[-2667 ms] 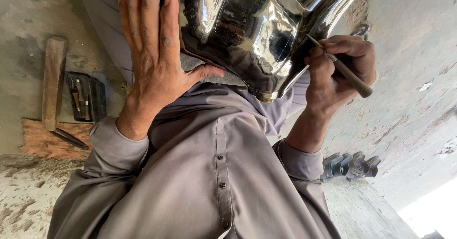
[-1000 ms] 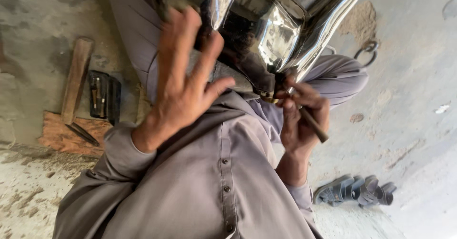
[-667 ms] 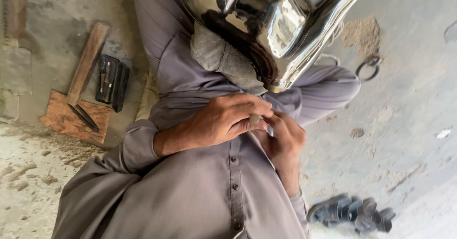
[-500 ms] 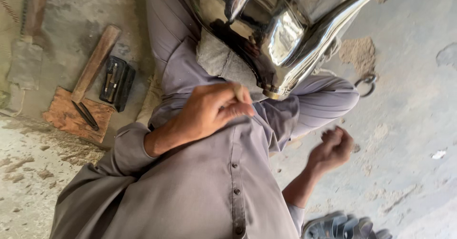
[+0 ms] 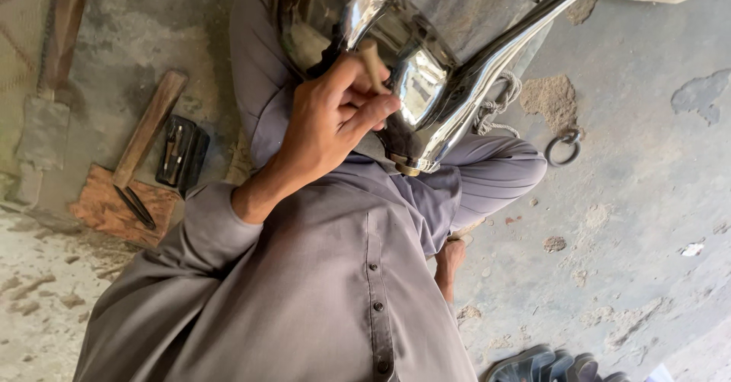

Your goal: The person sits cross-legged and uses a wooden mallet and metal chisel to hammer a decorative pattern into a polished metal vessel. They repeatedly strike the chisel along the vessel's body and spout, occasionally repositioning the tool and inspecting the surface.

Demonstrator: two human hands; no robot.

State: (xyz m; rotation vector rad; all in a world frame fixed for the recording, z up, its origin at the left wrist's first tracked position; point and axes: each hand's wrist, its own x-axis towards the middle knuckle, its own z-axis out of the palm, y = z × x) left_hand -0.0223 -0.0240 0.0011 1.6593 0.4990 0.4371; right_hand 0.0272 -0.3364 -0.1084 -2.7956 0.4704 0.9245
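A polished metal vessel with a long curved spout rests on my lap, above my grey shirt. My left hand is raised against the vessel's shiny body. It is shut on a small wooden-handled tool that sticks up between thumb and fingers, touching the metal. My right hand hangs low beside my right thigh, close to the concrete floor. The shirt partly hides it, so its fingers are unclear, and nothing shows in it.
On the floor to the left lie a wooden-handled hammer, a black case of small tools and a reddish wooden block. A metal ring and some rope lie to the right. Sandals sit at the bottom edge.
The tool passed from my right hand to my left. My left hand rose with it to the vessel, and my right hand dropped down to my side.
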